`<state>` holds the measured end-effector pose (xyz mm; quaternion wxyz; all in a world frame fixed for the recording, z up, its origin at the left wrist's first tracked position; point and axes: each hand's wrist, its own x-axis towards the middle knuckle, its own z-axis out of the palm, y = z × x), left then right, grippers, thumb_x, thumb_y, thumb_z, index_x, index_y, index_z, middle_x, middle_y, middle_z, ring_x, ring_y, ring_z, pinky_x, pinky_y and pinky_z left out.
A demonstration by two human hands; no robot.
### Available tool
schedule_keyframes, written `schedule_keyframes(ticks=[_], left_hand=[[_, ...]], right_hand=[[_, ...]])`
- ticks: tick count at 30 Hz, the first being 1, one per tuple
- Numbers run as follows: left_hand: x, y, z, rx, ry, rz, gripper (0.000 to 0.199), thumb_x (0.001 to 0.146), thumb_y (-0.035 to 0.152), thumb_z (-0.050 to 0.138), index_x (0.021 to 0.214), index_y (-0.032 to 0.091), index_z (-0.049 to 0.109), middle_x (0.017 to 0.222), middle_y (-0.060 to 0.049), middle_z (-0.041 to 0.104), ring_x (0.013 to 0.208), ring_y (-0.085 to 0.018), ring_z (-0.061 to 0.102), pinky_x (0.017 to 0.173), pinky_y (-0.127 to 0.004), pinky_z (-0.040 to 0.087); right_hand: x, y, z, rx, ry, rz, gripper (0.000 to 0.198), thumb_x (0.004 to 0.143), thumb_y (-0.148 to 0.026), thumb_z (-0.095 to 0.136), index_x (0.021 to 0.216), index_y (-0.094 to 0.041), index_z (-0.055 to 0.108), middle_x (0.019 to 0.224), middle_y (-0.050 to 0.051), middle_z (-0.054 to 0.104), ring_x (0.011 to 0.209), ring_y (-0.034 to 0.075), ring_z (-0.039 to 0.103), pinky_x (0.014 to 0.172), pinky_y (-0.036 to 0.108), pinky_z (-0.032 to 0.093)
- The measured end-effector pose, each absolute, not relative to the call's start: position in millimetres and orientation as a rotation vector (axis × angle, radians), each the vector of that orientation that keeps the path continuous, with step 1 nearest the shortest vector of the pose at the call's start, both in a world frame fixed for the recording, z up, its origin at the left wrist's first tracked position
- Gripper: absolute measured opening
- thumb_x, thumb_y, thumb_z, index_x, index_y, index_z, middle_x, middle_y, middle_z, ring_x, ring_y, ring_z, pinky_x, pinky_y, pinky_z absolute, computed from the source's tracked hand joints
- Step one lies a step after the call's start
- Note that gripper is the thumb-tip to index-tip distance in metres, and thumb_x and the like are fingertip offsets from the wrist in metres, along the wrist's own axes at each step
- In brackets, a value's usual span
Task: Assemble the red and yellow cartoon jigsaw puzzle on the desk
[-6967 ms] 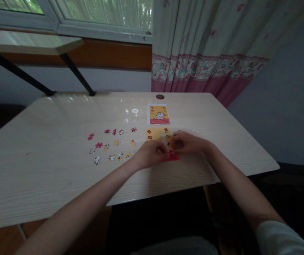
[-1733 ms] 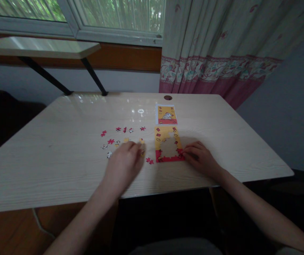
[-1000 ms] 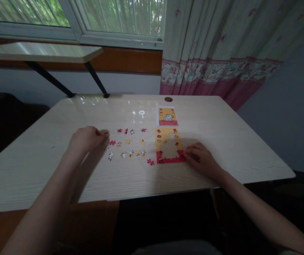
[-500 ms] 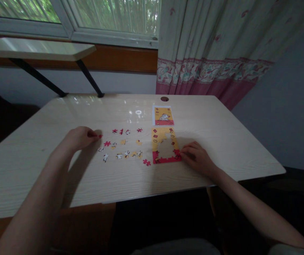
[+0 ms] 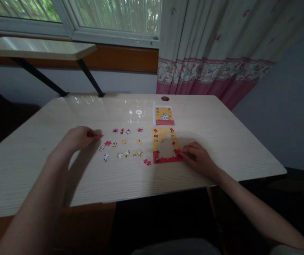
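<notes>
A half-built jigsaw puzzle lies on the light wooden table; its yellow and red border is joined and its middle is bare. My right hand rests flat beside its lower right corner, fingertips touching the edge. Several loose pieces, red, yellow and white, are spread to the left of the puzzle. My left hand is at the far left of that spread, its fingertips pinched on a red piece that lies on the table. One red piece sits apart near the puzzle's lower left corner.
A small reference picture card lies just beyond the puzzle, near a round cable hole. A second table stands under the window at the back left. A flowered curtain hangs behind the table's far right corner.
My left hand left the puzzle, swept left across the loose pieces and stopped at the far-left red piece. My right hand drew back to the puzzle's lower right corner and stayed.
</notes>
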<state>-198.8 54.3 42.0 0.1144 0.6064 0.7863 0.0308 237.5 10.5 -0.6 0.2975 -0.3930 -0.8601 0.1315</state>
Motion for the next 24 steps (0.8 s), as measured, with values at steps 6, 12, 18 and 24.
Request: schedule_keyframes(ticks=[6,12,18,24], left_hand=[[-197,50,44,1.786,2.362,-0.016,0.032,0.074,0.043,0.059,0.087,0.015,0.066,0.085,-0.004,0.068,0.075,-0.018,0.057,0.062,-0.021,0.035],[-201,43,41,1.676,2.187,0.295,0.023,0.07,0.036,0.061,0.076,0.014,0.063,0.078,-0.003,0.07,0.075,-0.017,0.059,0.064,-0.022,0.037],[-156,35,59,1.503,1.803,0.72,0.018,0.064,0.031,0.065,0.071,0.015,0.061,0.078,-0.004,0.069,0.073,-0.016,0.058,0.065,-0.023,0.042],[-49,29,52,1.675,1.427,0.539,0.013,0.068,0.029,0.063,0.072,0.016,0.064,0.063,-0.001,0.063,0.055,-0.011,0.053,0.053,-0.022,0.04]], right_hand=[[238,10,0,-1.058,-2.283,0.371,0.014,0.087,-0.026,0.054,0.084,-0.019,0.067,0.087,0.007,0.066,0.083,0.019,0.058,0.075,0.034,0.047],[238,10,1,-1.046,-2.303,0.36,0.015,0.087,-0.026,0.054,0.083,-0.019,0.066,0.086,0.007,0.066,0.082,0.018,0.058,0.076,0.034,0.047],[238,11,-1,-1.091,-2.267,0.373,0.013,0.087,-0.026,0.055,0.085,-0.02,0.066,0.087,0.007,0.066,0.083,0.019,0.058,0.077,0.036,0.048],[238,12,-2,-1.149,-2.238,0.34,0.012,0.086,-0.024,0.055,0.085,-0.02,0.066,0.086,0.007,0.066,0.084,0.02,0.058,0.078,0.037,0.048]])
